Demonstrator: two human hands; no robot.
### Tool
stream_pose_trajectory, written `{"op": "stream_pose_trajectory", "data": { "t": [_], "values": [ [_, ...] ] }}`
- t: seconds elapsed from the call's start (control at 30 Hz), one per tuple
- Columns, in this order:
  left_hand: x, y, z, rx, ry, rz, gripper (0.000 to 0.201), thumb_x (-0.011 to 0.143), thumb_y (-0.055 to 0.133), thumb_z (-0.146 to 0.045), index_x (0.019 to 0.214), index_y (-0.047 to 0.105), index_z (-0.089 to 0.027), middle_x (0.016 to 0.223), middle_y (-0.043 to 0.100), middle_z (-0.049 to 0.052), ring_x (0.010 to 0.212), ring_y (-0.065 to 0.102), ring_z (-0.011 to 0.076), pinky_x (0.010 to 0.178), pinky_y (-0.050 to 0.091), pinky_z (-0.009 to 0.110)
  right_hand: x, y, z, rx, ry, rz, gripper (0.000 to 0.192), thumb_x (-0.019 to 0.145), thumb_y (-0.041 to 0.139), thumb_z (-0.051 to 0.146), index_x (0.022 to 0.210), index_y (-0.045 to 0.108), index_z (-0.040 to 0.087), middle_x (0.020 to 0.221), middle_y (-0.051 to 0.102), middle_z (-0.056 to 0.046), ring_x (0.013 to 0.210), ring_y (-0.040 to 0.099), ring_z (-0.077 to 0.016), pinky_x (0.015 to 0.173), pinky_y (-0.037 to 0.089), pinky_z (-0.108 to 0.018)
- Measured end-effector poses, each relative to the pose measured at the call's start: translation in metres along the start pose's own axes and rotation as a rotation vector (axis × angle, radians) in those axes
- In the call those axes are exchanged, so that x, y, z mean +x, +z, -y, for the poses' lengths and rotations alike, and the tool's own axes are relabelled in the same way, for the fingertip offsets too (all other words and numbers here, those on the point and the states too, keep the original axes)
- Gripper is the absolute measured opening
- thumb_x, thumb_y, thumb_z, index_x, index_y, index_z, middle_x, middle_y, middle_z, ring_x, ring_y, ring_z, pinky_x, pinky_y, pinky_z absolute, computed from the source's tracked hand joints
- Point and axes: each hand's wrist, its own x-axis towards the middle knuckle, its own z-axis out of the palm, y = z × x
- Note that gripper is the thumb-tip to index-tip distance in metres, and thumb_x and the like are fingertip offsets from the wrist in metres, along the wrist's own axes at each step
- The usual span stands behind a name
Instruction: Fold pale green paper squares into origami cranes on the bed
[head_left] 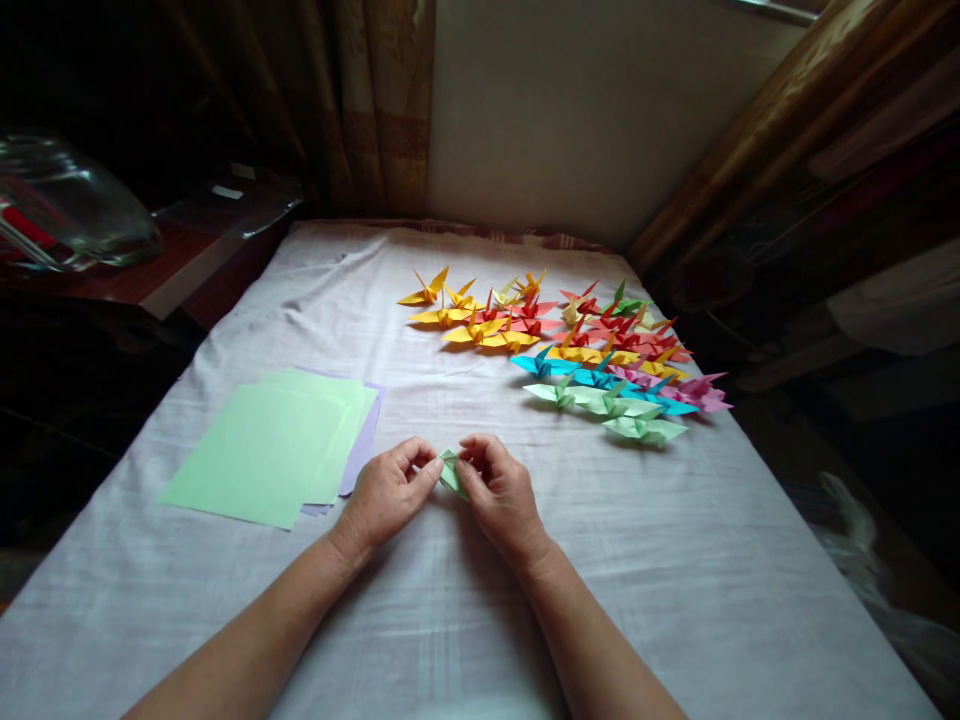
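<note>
Between my two hands is a small folded piece of light green paper point(451, 474), partly hidden by the fingers. My left hand point(394, 490) pinches its left edge between thumb and fingers. On the other side, my right hand point(501, 492) grips it with the thumb in front. Left of my hands lies a loose stack of light green paper sheets point(255, 450), with purple sheets point(365, 440) showing from under its right edge. Beyond my right hand stand light green paper cranes point(645, 430) in a row.
Behind the green cranes are rows of blue point(544, 366), yellow point(427, 290), red and pink point(709, 392) paper cranes. A white cloth point(300, 610) with wrinkles covers the surface. At the far left, a glass jar point(82, 210) lies on a dark red wooden surface point(187, 265). Curtains point(390, 100) hang behind.
</note>
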Motion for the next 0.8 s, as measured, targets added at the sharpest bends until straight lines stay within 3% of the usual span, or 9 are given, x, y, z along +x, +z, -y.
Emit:
{"op": "stream_pose_trajectory", "data": {
  "t": [0.3,0.37,0.5,0.63,0.8],
  "values": [
    [0.010,-0.001,-0.004,0.562,0.188,-0.156,0.015,0.088,0.059,-0.029,0.076,0.064,-0.022,0.079,0.067,0.003,0.080,0.058,0.0206,0.075,0.044,0.030,0.012,0.008,-0.013,-0.243,-0.161,-0.063,0.014,0.089,0.054,0.021,0.098,0.065,0.022,0.082,0.073,-0.002,0.068,0.068,-0.0157,0.067,0.055,-0.027],
    [0.014,0.000,-0.004,0.629,0.197,-0.181,0.014,0.088,0.059,-0.028,0.076,0.064,-0.021,0.082,0.066,0.005,0.083,0.058,0.0221,0.077,0.043,0.033,0.014,0.007,-0.014,-0.304,-0.219,-0.077,0.018,0.091,0.052,0.019,0.101,0.066,0.022,0.089,0.074,-0.005,0.078,0.069,-0.0178,0.075,0.056,-0.030],
    [0.018,0.002,0.000,0.729,0.180,-0.256,0.014,0.087,0.059,-0.026,0.074,0.063,-0.021,0.088,0.066,0.007,0.089,0.058,0.0250,0.079,0.042,0.036,0.002,0.003,-0.009,-0.533,-0.320,-0.079,0.030,0.094,0.049,0.016,0.119,0.065,0.021,0.122,0.069,-0.013,0.112,0.064,-0.0238,0.095,0.050,-0.040],
    [0.016,0.002,0.002,0.776,0.172,-0.291,0.013,0.086,0.060,-0.025,0.073,0.063,-0.021,0.096,0.068,0.008,0.093,0.058,0.0260,0.081,0.041,0.038,-0.016,0.008,-0.003,-0.775,-0.326,0.041,0.046,0.092,0.061,0.028,0.137,0.057,0.020,0.150,0.049,-0.019,0.139,0.043,-0.0359,0.105,0.040,-0.054],
    [0.010,-0.002,-0.002,0.802,0.163,-0.271,0.016,0.085,0.063,-0.028,0.071,0.063,-0.020,0.099,0.069,0.009,0.095,0.059,0.0284,0.083,0.042,0.042,-0.023,0.017,0.000,-0.876,-0.254,0.184,0.059,0.089,0.066,0.046,0.142,0.054,0.025,0.155,0.041,-0.019,0.143,0.037,-0.0398,0.109,0.031,-0.063]
  ]
}}
